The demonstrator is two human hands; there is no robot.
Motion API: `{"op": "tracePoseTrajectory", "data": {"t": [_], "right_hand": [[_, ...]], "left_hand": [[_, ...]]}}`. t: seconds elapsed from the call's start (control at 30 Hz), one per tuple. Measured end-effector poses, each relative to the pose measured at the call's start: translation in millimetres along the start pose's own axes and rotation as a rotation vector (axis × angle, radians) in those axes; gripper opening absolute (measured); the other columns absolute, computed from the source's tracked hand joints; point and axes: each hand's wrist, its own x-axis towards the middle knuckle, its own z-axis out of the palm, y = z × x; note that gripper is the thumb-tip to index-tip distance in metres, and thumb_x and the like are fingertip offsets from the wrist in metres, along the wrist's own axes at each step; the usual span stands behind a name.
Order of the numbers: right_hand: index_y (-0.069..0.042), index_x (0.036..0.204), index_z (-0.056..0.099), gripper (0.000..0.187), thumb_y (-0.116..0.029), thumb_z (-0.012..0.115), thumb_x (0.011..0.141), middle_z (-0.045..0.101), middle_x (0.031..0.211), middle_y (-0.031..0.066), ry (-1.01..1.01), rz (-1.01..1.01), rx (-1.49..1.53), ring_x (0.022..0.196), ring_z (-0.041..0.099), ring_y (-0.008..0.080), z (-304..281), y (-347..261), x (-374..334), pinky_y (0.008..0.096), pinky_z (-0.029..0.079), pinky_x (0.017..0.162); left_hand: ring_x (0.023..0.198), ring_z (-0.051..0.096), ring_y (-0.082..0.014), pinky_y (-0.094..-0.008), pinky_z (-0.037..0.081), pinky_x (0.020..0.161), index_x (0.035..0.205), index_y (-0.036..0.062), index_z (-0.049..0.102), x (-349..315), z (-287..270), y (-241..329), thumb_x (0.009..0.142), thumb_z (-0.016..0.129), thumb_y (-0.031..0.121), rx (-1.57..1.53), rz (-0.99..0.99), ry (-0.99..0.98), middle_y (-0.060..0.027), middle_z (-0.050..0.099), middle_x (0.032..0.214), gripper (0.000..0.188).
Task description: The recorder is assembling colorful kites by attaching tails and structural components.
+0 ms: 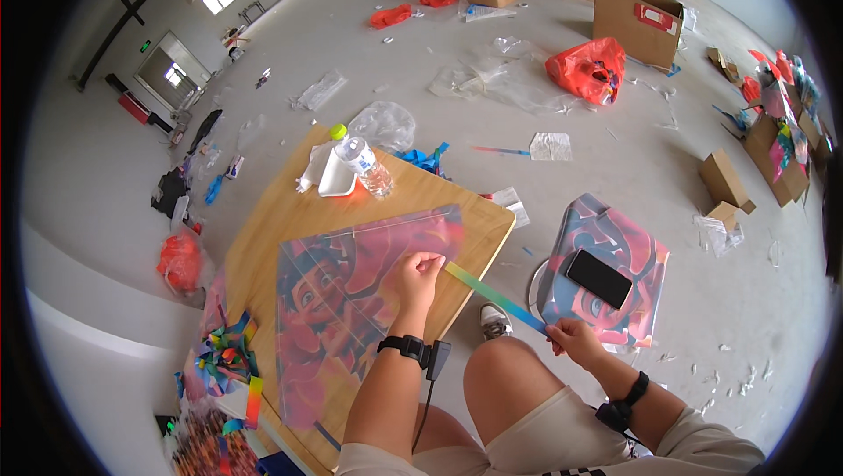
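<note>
A ribbon strip (496, 297), fading from yellow-green to blue, stretches between my hands over the table's right edge. My left hand (421, 272) is closed at its yellow end, above the sheet. The blue end is pinched in my right hand (575, 341), out past the table beside my knee. Flat on the wooden table (263, 204) lies a large, thin printed sheet (338, 300), pinkish red and blue with a cartoon figure; thin pale lines cross it. My left forearm covers part of the sheet.
A clear bottle (364, 164) with a green cap stands by a white tray (336, 176). Right of my knee, a phone (599, 279) rests on folded printed sheets (562, 300). Colourful ribbons (230, 349) bunch at the table's left. Cartons (637, 24) and red bags (590, 70) litter the floor.
</note>
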Motion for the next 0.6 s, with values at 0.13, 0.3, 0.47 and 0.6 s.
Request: {"op": "tracePoseTrajectory", "data": {"t": [0.13,0.3,0.47,0.6], "right_hand": [[-0.001,0.082,0.062,0.033,-0.03,0.062,0.097,0.061,0.068,0.002,0.02,-0.007,0.028,0.06,0.058,0.0086,-5.4,13.4,7.3,0.0241,0.049,0.056],[-0.001,0.084,0.063,0.032,-0.03,0.062,0.097,0.061,0.067,0.0023,0.014,-0.003,-0.022,0.06,0.059,0.0096,-2.7,10.7,9.4,0.0243,0.049,0.057],[-0.001,0.083,0.063,0.031,-0.028,0.061,0.098,0.061,0.067,0.003,0.019,0.001,-0.064,0.06,0.06,0.0102,-8.2,9.5,13.6,0.0255,0.05,0.058],[-0.001,0.083,0.063,0.03,-0.026,0.06,0.099,0.061,0.066,0.0031,0.022,0.005,-0.091,0.059,0.06,0.0105,-6.6,5.7,13.8,0.0256,0.05,0.057]], "left_hand": [[0.068,0.06,-0.0145,-0.029,0.047,0.064,0.083,0.0051,0.074,1.4,10.1,13.0,0.078,0.079,0.015,-0.057,-0.03,0.006,-0.0049,0.067,0.08,0.012],[0.07,0.065,-0.0164,-0.0307,0.05,0.064,0.083,0.0043,0.075,0.6,4.8,13.3,0.076,0.08,0.016,0.006,-0.019,0.053,-0.0064,0.069,0.079,0.015],[0.074,0.067,-0.0207,-0.0324,0.052,0.067,0.083,0.0046,0.076,3.8,12.5,7.8,0.074,0.081,0.019,0.025,-0.06,0.086,-0.0078,0.07,0.081,0.018],[0.075,0.068,-0.0219,-0.0331,0.052,0.068,0.083,0.0047,0.076,3.7,13.1,4.3,0.073,0.081,0.021,0.019,-0.09,0.101,-0.0082,0.071,0.082,0.019]]}}
